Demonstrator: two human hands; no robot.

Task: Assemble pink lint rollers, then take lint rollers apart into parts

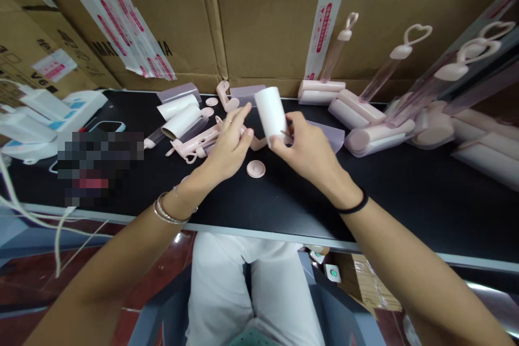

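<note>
My right hand (312, 152) grips a white sticky-paper roll (269, 111) near its lower end, holding it tilted above the black table. Fingers outstretched, my left hand (230, 147) is open just left of the roll, over loose pink parts. Below the roll, a round pink end cap (255, 168) lies on the table. Pink roller handles (203, 141) are partly hidden behind my left hand. Beside them rest white rolls (183, 121) and a curved translucent cover (178, 92). An angled pink piece (223, 94) stands farther back.
Lint rollers with heart-shaped loops (378, 138) line the right side. Cardboard boxes (259, 16) wall off the back. On the left are a white power strip (83, 108) with plugs, cables and a blurred-out patch. The table's front edge (263, 231) runs above my lap.
</note>
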